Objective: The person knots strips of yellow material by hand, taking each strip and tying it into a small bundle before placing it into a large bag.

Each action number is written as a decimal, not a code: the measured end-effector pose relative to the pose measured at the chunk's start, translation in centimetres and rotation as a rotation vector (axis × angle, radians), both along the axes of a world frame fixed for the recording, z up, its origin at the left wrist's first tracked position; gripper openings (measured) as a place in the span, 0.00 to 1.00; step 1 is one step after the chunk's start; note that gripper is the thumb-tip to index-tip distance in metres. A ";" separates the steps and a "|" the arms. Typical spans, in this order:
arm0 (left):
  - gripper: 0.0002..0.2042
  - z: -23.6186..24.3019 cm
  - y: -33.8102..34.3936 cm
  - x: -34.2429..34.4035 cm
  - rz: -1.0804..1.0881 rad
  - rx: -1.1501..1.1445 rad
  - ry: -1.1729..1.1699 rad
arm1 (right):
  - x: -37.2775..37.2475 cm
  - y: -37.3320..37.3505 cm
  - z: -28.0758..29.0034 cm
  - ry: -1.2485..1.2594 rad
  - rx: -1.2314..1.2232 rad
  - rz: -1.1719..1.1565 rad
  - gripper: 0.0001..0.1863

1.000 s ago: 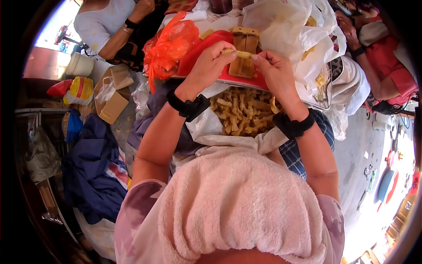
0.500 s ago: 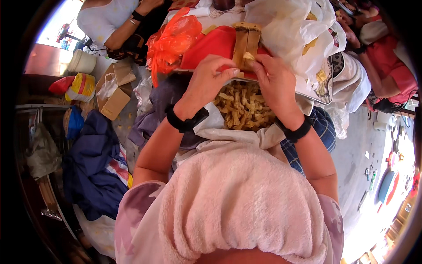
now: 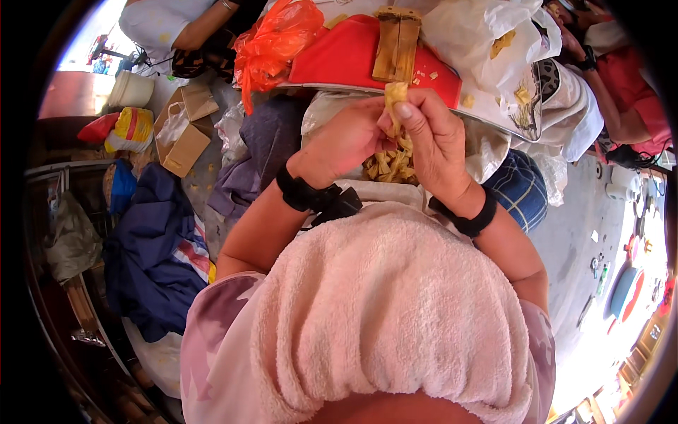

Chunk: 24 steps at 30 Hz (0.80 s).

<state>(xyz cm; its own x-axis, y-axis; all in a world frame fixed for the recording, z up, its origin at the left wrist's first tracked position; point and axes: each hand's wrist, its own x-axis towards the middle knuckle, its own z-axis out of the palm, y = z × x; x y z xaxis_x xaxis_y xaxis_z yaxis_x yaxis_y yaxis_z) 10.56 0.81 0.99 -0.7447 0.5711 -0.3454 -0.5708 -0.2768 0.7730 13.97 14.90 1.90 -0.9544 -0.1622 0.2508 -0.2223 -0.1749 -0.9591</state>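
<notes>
A pale yellow folded strip [image 3: 395, 94] stands upright between my hands, above my lap. My right hand [image 3: 439, 145] pinches it between thumb and fingers. My left hand [image 3: 342, 138] is closed against its lower part; its fingertips are partly hidden behind the strip and the right hand. Just below lies a heap of similar yellowish knotted pieces [image 3: 392, 168] in a whitish cloth or sack, largely covered by my hands. Beyond them, a wooden block [image 3: 397, 48] with a split down its middle rests on a red sheet [image 3: 335, 58] on the table.
An orange-red plastic bag [image 3: 272, 46] sits at the table's left, a white plastic bag [image 3: 473, 32] with yellowish pieces at its right. An open cardboard box [image 3: 187, 138] and dark blue cloth [image 3: 145, 261] lie to my left. Other people sit at far left and far right.
Both hands have drawn back from the wooden block toward me, bringing the yellow strip with them. They now cover more of the heap.
</notes>
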 end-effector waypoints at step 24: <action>0.07 5.4 0.6 0.5 0.286 -0.536 1.337 | 0.8 2.5 5.1 0.350 0.574 -0.200 0.13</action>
<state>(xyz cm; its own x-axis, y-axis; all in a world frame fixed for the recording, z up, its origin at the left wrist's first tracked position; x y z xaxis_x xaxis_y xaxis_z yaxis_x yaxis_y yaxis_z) 11.07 1.44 6.37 -0.7369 0.3810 0.5584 0.6604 0.2296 0.7149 14.79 17.37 6.95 -0.8586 -0.1908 0.4759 -0.5100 0.4138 -0.7541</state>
